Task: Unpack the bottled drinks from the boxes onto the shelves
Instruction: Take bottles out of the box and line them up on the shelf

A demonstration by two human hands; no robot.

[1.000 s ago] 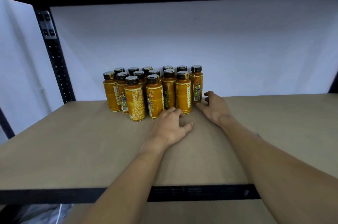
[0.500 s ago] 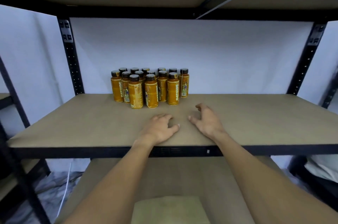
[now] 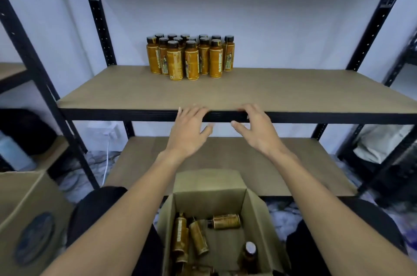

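Hovering before the shelf point(image 3: 316, 90) edge in our head view, our left hand point(image 3: 189, 133) and right hand point(image 3: 257, 133) hold nothing, fingers point(image 3: 196, 110) loosely spread. The boxed bottles point(image 3: 197, 238) lie below, towards us, in the box point(image 3: 209, 203), mostly on their sides, slightly nearer our left.

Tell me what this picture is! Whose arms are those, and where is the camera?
There is no machine here, just a person. The camera sits on the person's head and looks forward and down, so you see their own two arms reaching out. The left hand and the right hand are both open and hold nothing; they hover by the front edge of the shelf. Near the back of that shelf stand the orange bottles, dark-capped and packed close together. Lower down, between the arms, is an open cardboard box with loose bottles inside, most lying on their sides. The job is to move those up onto the shelf.
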